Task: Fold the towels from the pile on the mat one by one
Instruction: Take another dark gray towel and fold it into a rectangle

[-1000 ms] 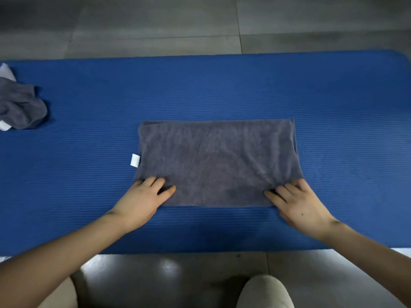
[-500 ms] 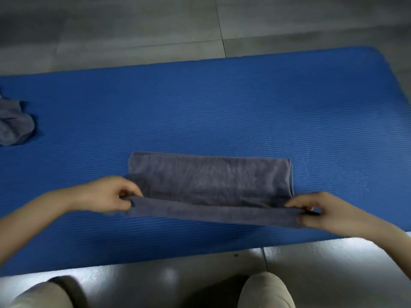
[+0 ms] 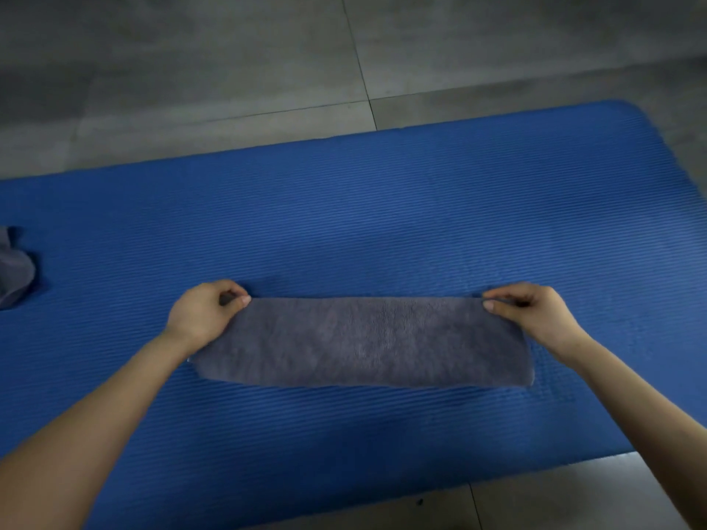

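- Towel (image 3: 363,342), grey, lies on the blue mat (image 3: 382,208) as one long narrow strip, its length running along the mat's length.
- The strip sits about midway between the mat's two ends and nearer the mat's near edge than its far edge.
- The left hand (image 3: 202,315) pinches the far left corner of the towel, thumb and forefinger curled onto the cloth, just above the mat's surface.
- The right hand (image 3: 531,313) pinches the far right corner in the same way, thumb against bent fingers with the cloth between them.
- Between the two hands the strip's far edge runs straight and taut; whether that edge touches the mat cannot be told.
- The strip's near edge is a soft rounded line resting on the mat, bowed a little.
- Both forearms reach in over the mat's near edge, bare.
- A crumpled grey pile (image 3: 13,269) lies at the mat's left end, cut off by the frame, well apart from the strip.
- Grey floor tiles (image 3: 229,70) show beyond the mat's far edge and at its near right corner.
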A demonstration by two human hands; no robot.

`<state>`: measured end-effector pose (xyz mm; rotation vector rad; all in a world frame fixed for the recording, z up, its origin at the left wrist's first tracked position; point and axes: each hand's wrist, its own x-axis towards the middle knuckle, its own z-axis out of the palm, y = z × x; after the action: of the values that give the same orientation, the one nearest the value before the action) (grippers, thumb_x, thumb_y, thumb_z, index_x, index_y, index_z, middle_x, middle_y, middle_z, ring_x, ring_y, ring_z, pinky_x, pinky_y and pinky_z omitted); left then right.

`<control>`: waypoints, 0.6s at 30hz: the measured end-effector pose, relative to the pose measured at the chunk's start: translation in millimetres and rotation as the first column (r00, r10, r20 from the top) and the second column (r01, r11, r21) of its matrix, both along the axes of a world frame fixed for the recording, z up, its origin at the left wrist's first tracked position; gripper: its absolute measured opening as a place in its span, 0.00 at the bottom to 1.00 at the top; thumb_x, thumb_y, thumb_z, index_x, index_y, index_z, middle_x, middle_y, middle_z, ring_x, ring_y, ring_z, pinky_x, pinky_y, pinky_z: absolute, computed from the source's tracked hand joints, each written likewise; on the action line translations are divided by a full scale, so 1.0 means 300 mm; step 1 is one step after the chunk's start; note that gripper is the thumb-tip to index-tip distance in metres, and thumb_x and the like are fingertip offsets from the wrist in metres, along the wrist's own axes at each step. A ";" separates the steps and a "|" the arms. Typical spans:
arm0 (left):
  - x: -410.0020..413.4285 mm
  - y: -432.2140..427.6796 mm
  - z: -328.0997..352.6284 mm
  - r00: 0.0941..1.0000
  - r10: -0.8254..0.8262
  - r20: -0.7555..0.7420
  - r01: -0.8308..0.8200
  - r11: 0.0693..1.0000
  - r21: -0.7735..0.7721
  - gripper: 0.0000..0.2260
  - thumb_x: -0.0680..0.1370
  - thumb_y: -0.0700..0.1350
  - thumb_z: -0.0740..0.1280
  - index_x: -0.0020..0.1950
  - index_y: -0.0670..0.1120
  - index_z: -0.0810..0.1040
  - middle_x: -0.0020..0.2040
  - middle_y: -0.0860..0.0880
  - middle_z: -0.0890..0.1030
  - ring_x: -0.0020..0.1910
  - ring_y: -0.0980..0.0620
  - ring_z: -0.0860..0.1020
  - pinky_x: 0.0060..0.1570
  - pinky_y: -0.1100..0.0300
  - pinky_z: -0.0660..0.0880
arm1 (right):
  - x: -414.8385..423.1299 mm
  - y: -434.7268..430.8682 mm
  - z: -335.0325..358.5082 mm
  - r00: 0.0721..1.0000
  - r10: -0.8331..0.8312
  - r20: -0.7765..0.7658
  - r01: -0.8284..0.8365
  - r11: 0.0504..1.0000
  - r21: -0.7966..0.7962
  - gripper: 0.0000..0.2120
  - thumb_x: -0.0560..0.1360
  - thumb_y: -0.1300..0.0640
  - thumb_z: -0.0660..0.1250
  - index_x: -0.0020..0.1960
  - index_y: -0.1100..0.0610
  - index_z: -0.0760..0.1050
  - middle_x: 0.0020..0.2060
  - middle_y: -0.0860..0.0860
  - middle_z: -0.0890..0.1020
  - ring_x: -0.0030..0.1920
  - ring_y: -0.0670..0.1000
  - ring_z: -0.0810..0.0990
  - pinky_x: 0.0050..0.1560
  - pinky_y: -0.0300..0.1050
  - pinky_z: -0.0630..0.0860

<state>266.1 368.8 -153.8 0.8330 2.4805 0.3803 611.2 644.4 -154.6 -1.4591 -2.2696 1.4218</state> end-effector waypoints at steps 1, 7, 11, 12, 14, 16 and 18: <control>0.011 -0.002 -0.014 0.997 0.015 -0.071 -0.017 0.999 -0.030 0.07 0.77 0.50 0.66 0.52 0.50 0.80 0.51 0.49 0.81 0.54 0.47 0.77 0.50 0.56 0.70 | 0.004 -0.002 -0.007 1.000 -0.009 0.006 0.009 1.000 0.030 0.10 0.69 0.54 0.75 0.37 0.38 0.81 0.42 0.44 0.81 0.48 0.48 0.79 0.53 0.47 0.74; 0.166 0.009 0.010 0.755 0.010 -0.656 0.096 0.988 0.125 0.12 0.74 0.44 0.67 0.56 0.42 0.78 0.51 0.38 0.77 0.49 0.37 0.73 0.52 0.44 0.65 | 0.024 -0.142 0.031 0.975 0.025 0.220 -0.197 0.545 0.815 0.17 0.73 0.46 0.65 0.55 0.55 0.80 0.51 0.55 0.80 0.50 0.60 0.76 0.52 0.55 0.66; 0.421 0.043 0.004 0.673 -0.389 -0.629 0.633 0.742 0.219 0.12 0.74 0.43 0.61 0.54 0.45 0.78 0.52 0.44 0.80 0.49 0.43 0.75 0.48 0.50 0.68 | -0.015 -0.353 -0.013 0.782 0.540 0.311 -0.495 0.235 0.837 0.15 0.74 0.48 0.64 0.56 0.56 0.80 0.52 0.53 0.81 0.53 0.56 0.75 0.57 0.56 0.68; 0.472 0.044 -0.019 0.637 -0.492 -0.593 0.701 0.690 0.180 0.13 0.75 0.45 0.61 0.56 0.46 0.79 0.53 0.45 0.80 0.51 0.45 0.75 0.50 0.51 0.70 | -0.023 -0.385 -0.057 0.716 0.579 0.391 -0.574 0.167 0.802 0.17 0.74 0.47 0.65 0.58 0.56 0.78 0.54 0.53 0.81 0.56 0.55 0.74 0.60 0.57 0.68; 0.532 0.042 -0.064 0.623 -0.597 -0.506 0.725 0.683 0.087 0.17 0.77 0.52 0.58 0.59 0.47 0.79 0.57 0.47 0.80 0.57 0.48 0.73 0.57 0.51 0.72 | -0.031 -0.410 -0.126 0.659 0.551 0.511 -0.670 0.123 0.732 0.22 0.73 0.46 0.68 0.63 0.56 0.73 0.57 0.54 0.80 0.59 0.56 0.73 0.63 0.59 0.67; 0.551 0.042 -0.087 0.637 -0.627 -0.447 0.705 0.709 0.011 0.21 0.77 0.57 0.57 0.62 0.46 0.77 0.59 0.47 0.79 0.59 0.47 0.73 0.60 0.49 0.70 | -0.037 -0.404 -0.144 0.678 0.525 0.515 -0.663 0.132 0.737 0.22 0.73 0.48 0.68 0.64 0.57 0.72 0.57 0.54 0.79 0.59 0.56 0.72 0.62 0.59 0.69; 0.559 0.043 -0.096 0.629 -0.640 -0.442 0.699 0.714 -0.039 0.23 0.76 0.59 0.58 0.63 0.46 0.76 0.59 0.46 0.78 0.58 0.46 0.74 0.62 0.45 0.66 | -0.045 -0.401 -0.133 0.706 0.549 0.448 -0.597 0.121 0.793 0.15 0.76 0.56 0.62 0.61 0.58 0.75 0.54 0.54 0.80 0.56 0.56 0.74 0.60 0.58 0.68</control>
<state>433.7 381.6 -182.5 2.0038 2.2727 0.0898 597.5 524.0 -194.4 -0.1738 -2.9366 -0.1388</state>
